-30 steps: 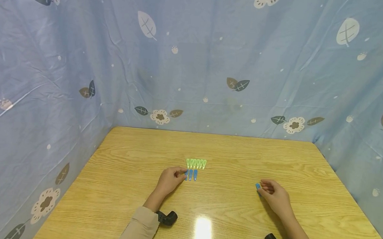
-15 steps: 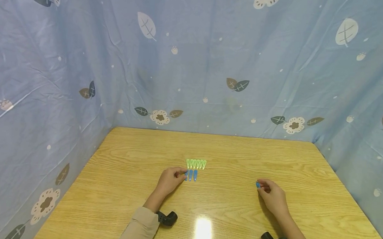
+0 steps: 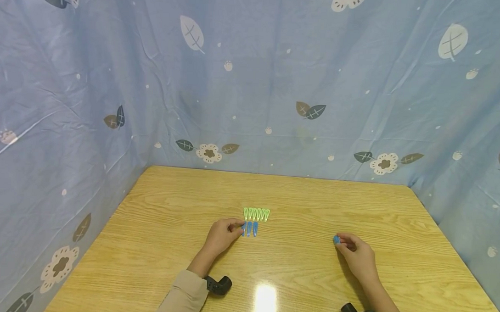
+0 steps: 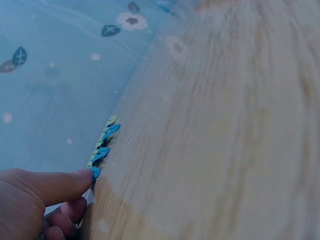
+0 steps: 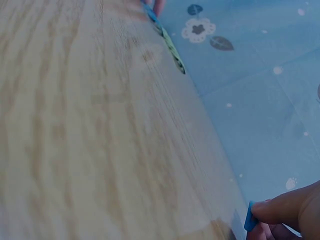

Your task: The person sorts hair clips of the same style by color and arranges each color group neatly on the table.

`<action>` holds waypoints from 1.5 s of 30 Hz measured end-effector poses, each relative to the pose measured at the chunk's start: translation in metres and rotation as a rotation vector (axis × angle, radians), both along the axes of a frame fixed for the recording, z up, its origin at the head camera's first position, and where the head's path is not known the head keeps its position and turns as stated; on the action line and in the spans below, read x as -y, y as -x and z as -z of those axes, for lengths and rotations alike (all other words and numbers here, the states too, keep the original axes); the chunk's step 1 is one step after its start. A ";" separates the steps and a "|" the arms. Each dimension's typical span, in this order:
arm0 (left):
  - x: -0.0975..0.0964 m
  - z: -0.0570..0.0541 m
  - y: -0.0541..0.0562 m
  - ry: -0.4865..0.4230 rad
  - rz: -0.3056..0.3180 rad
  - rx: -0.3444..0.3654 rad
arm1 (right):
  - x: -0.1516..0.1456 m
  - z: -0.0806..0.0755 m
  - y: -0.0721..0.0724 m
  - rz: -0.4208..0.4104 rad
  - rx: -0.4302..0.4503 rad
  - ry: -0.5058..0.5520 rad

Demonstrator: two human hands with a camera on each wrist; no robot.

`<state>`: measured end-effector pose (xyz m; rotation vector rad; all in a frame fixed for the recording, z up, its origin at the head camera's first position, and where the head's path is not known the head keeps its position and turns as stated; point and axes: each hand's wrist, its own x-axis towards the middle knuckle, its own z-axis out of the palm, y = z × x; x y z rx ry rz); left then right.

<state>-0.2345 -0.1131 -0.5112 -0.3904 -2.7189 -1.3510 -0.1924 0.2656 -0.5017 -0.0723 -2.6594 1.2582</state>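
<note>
My left hand (image 3: 223, 235) rests at the left end of a row of blue hair clips (image 3: 255, 228), thumb and index finger at the two ends of the leftmost one. In the left wrist view the thumb lies on that blue clip (image 4: 96, 172), and the other fingers are curled below. Directly behind the blue row lies a row of several light green hair clips (image 3: 256, 214). Off to the right, my right hand (image 3: 358, 256) pinches another blue hair clip (image 3: 336, 240) between thumb and fingers; the right wrist view shows that clip (image 5: 250, 216) tilted near upright.
A wooden table (image 3: 298, 199) spreads under both hands. Blue curtain cloth (image 3: 251, 105) with leaf and flower prints encloses the back and sides. Black wrist devices (image 3: 220, 286) sit on both forearms. Bright glare (image 3: 265, 303) lies on the table near the front.
My right hand has shifted slightly left, and the blue hair clip in its fingers has turned, showing a shorter outline. My left hand and the clip rows stay in place.
</note>
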 end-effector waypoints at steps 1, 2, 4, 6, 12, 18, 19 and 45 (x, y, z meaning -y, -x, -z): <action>0.000 0.000 0.000 -0.001 0.003 -0.011 | 0.000 0.000 0.000 -0.001 0.007 0.006; 0.000 0.000 0.000 0.004 0.008 -0.030 | 0.000 0.000 0.000 -0.002 0.013 0.009; 0.000 0.001 0.000 0.004 0.011 -0.047 | 0.000 0.000 0.000 -0.008 0.031 0.021; 0.001 0.001 0.000 0.004 0.012 -0.047 | 0.000 -0.001 0.000 -0.017 0.051 0.044; -0.001 -0.003 0.001 0.005 -0.012 0.028 | 0.004 -0.005 0.000 -0.056 0.098 0.173; -0.002 -0.004 0.001 0.009 -0.018 0.037 | 0.016 -0.009 0.004 -0.099 0.132 0.278; -0.001 -0.004 0.001 0.008 -0.019 0.036 | 0.019 -0.009 0.005 -0.106 0.136 0.293; -0.001 -0.003 0.001 0.000 -0.021 0.034 | 0.131 -0.009 0.035 -0.221 0.140 0.467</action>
